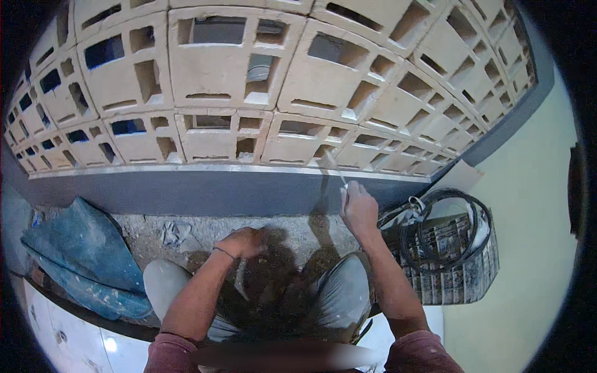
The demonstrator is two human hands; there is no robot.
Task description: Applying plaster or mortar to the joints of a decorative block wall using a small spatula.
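Observation:
My right hand (359, 208) is closed round a slim pale tool (342, 178), which looks like a brush. Its blurred tip reaches up to a lower opening in the cream breeze-block wall (277, 87), just above the white ledge (236, 168). My left hand (247, 242) hangs low between my grey-trousered knees (163, 283), over the rough, dusty ground (143, 230). Its fingers are blurred and partly in shadow, so I cannot make out whether they hold anything. Below the ledge runs a dark grey painted band (205, 193).
A dusty teal sheet (81, 255) lies at left. At right, a coiled black cable (472, 248) rests on a dirty ribbed panel (482, 286), near a pale green wall (535, 236) and a leaning board (460, 177). Crumpled scrap (176, 233) lies on the ground; white tiles (81, 323) show behind.

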